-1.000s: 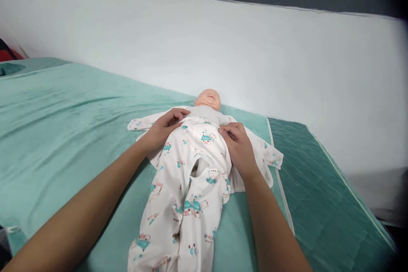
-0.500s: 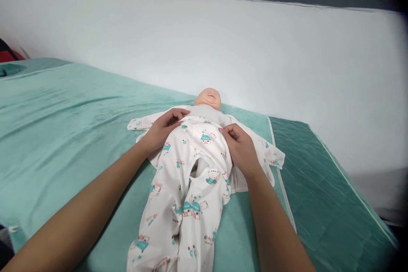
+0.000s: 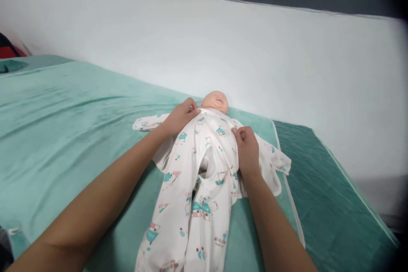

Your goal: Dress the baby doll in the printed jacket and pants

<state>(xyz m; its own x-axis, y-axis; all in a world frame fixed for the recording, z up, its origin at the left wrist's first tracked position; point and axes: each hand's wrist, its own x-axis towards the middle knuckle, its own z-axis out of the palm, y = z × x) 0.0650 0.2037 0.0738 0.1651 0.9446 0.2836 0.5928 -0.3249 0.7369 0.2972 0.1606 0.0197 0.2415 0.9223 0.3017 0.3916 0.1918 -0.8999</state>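
Note:
A baby doll (image 3: 215, 101) lies on its back with its head toward the wall. White baby pants (image 3: 204, 204) printed with teal houses and bears cover its legs and belly, with a gap at the crotch. Beneath the doll a matching baby shirt (image 3: 269, 155) is spread, its sleeves out to both sides. My left hand (image 3: 183, 114) pinches the pants' waistband near the doll's chest. Lower on the other side, my right hand (image 3: 247, 146) has its fingers closed on the pants' edge at the waist.
A light teal blanket (image 3: 63, 136) with folds covers the bed. At right lies a darker quilted cover (image 3: 321, 195). A white wall (image 3: 287, 63) stands behind the doll's head. Something red and black (image 3: 9, 49) is at the far left.
My left hand has pulled the waistband up toward the doll's chest, covering the grey-white area seen there before. My right hand stays at the side. The view has shifted slightly.

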